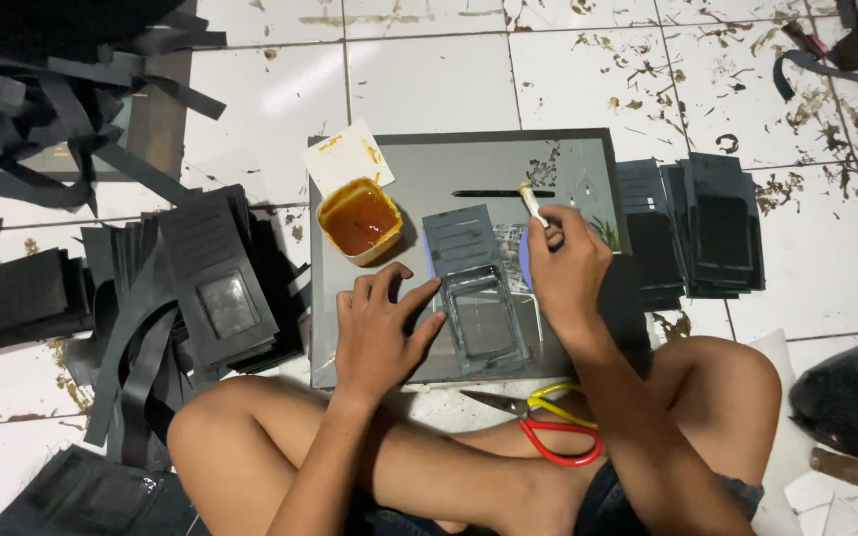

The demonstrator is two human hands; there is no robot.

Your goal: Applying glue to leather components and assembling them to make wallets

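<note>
A dark leather piece with a clear window lies on a grey glass work board on the tiled floor. My left hand rests flat on the board, its fingertips touching the piece's left edge. My right hand grips a small white-handled brush just right of the piece, tip pointing up and away. A square yellow tub of brown glue stands at the board's left side.
A stack of similar dark pieces lies to the left, and another stack to the right. Scissors with red and yellow handles lie by my crossed legs. Black strips pile up at the far left; a black bag sits right.
</note>
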